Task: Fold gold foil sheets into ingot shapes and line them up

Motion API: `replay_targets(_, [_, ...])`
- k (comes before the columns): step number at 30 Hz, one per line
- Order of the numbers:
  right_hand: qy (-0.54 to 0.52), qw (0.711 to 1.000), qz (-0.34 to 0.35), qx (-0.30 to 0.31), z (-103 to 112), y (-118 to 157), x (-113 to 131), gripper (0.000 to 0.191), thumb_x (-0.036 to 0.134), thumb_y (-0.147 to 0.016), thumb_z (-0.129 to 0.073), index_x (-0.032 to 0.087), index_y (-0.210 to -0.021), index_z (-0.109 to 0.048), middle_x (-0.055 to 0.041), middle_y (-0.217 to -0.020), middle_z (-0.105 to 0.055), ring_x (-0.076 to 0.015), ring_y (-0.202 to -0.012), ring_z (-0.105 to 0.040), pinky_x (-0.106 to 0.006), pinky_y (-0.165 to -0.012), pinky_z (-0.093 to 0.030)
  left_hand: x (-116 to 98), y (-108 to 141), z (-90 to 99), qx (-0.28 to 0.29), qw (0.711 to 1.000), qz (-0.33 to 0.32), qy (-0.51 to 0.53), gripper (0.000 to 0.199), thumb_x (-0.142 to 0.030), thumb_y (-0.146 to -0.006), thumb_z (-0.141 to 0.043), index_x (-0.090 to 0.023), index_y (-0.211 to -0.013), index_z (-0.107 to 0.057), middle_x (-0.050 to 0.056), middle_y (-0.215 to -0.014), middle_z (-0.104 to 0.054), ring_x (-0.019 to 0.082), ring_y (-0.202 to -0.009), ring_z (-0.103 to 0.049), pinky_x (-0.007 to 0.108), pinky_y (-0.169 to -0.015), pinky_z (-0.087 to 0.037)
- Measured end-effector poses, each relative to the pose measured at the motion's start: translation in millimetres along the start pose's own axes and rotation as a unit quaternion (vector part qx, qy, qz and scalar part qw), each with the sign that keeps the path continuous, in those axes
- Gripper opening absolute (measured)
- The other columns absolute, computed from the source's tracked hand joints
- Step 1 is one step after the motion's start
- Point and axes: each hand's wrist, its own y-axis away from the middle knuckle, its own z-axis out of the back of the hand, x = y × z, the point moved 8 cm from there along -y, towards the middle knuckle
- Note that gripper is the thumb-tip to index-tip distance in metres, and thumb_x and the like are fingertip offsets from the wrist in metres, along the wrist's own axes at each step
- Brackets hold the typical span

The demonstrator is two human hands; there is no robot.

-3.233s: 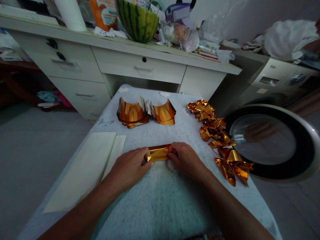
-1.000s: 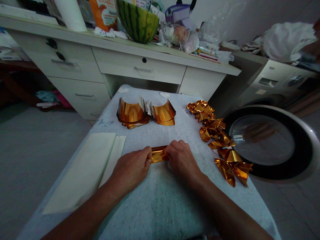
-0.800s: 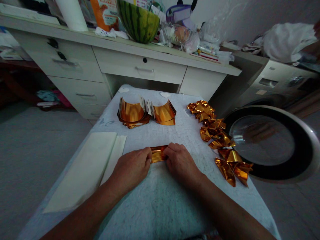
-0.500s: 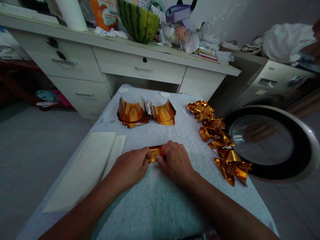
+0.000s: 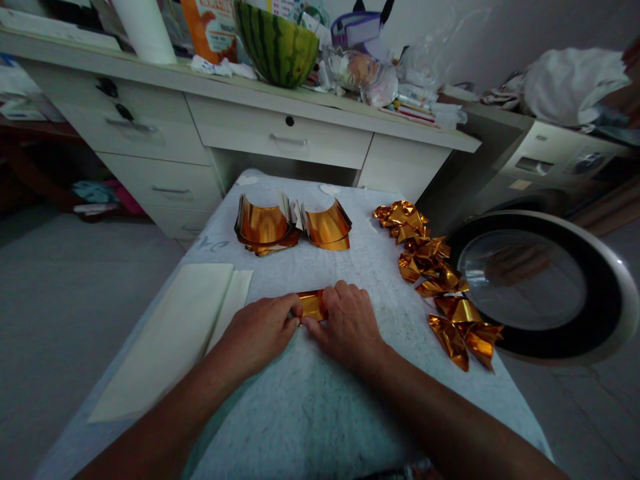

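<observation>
Left hand (image 5: 267, 328) was clamped on the left end of a glossy copper-gold foil strip (image 5: 313, 306), right hand (image 5: 349, 323) on its right end, thumbs close together at the near edge. Strip lay mid-surface, over a pale, mottled cloth cover (image 5: 300, 420). Far side: I saw two smooth foil stacks (image 5: 263, 225), curled like troughs. Right: crumpled, sharp-creased foil pieces (image 5: 425, 253) sat in a row. Left: matte, pale sheets (image 5: 170, 333) lay flat.

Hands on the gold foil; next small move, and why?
Perhaps press the near edge of the gold foil with the right hand: its thumb lies there, the left hand grips the left end, and the foil looks smoother than the creased foil pieces.
</observation>
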Motion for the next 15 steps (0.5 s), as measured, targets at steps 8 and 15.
replay_targets(8, [-0.024, 1.000, -0.011, 0.007, 4, 2, -2, 0.029, 0.044, -0.088, -0.059, 0.017, -0.098, -0.055, -0.0095, -0.099, -0.059, -0.0266, -0.092, -0.052, -0.039, -0.080, -0.037, 1, -2, -1.8, 0.005, 1.000, 0.000, 0.002, 0.016, -0.023, -0.087, -0.044, -0.023, -0.092, -0.059, 0.004, -0.090, -0.070, 0.023, -0.084, -0.064, 0.031, -0.070, -0.041])
replay_targets(15, [-0.057, 0.997, -0.042, 0.012, 9, 1, -27, 0.025, 0.036, -0.085, -0.063, 0.019, -0.101, -0.053, -0.0078, -0.101, -0.058, -0.0251, -0.095, -0.053, -0.037, -0.082, -0.039, 4, -2, -3.1, 0.011, 1.000, 0.015, 0.003, 0.013, -0.025, -0.087, -0.047, -0.024, -0.091, -0.059, 0.003, -0.088, -0.069, 0.022, -0.082, -0.064, 0.031, -0.068, -0.038])
